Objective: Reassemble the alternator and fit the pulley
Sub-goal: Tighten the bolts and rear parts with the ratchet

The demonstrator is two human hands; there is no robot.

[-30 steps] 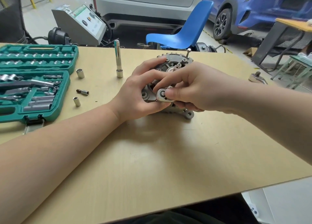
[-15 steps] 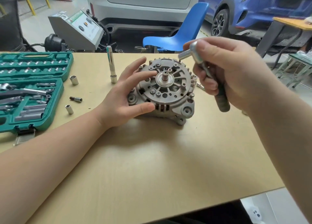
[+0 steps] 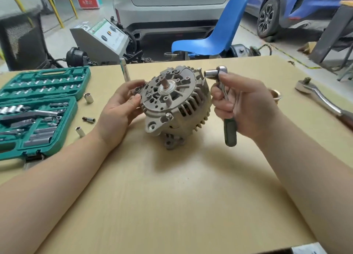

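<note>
**Alternator steadied for bolt tightening**

The alternator (image 3: 174, 104), a ribbed cast-metal housing with its bare shaft tilted up, is propped at mid-table (image 3: 172, 206). It is braced by the left hand (image 3: 118, 108), fingers spread against the rim, probably to stop rotation. A small chrome ratchet (image 3: 222, 93) with socket is gripped in the right hand (image 3: 246, 104), near a housing bolt.

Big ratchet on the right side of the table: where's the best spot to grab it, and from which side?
Take the big ratchet by its long curved handle, coming down from above with the right hand once it is free. It lies flat and clear of other parts; the head, toward the alternator, is bulky with a stub sticking up.
</note>
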